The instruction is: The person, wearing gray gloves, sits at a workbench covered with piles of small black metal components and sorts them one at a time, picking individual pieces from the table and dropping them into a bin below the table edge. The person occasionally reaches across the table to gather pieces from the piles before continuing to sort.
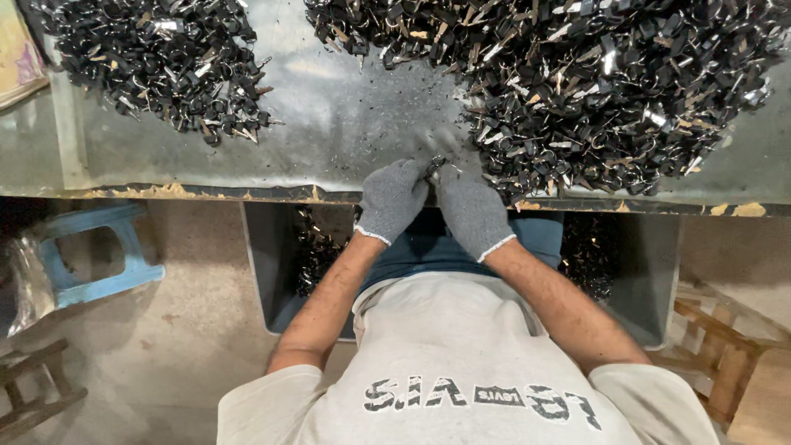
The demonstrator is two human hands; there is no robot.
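Both gloved hands meet at the table edge — left hand [392,198] and right hand [470,206] pinching one small black-and-metal piece [434,167] between their fingertips, its long axis unclear — the big pile [593,91] just beyond the right fingers.

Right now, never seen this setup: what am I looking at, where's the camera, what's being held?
One picture, from a camera worn on a person's head, looking down past the chest at the hands. No machine: a person in grey knit gloves works at a grey metal table. The left hand and right hand meet at the table's near edge, pinching a small dark metal piece; its exact shape is blurred. A large pile of black-and-silver small parts lies by the right hand, a smaller pile far left. Below the edge stands a grey bin; a blue stool is on the floor.
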